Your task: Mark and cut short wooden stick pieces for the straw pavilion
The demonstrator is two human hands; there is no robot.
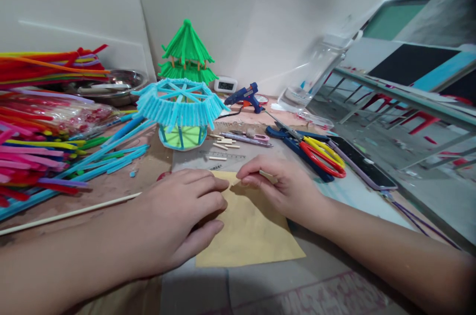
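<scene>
My left hand [189,211] rests over the left part of a yellow sheet [253,235] that looks like sandpaper, fingers slightly bent and thumb apart. A long wooden skewer [74,215] runs in from the left and disappears behind that hand; whether I touch it is hidden. Over the sheet's upper edge, my right hand [286,191] is closed in a pinch. A bit of a thin pale wooden stick [267,176] shows between its fingers. Short cut stick pieces [225,144] lie beyond the hands, beside a ruler [226,156].
A blue pipe-cleaner roof model [180,109] and a green pagoda roof [188,49] stand behind. Bundled pipe cleaners [33,156] fill the left. A glue gun [245,96], red-and-yellow-handled tools [323,156], a phone [360,161] and a clear container [308,77] lie rightward.
</scene>
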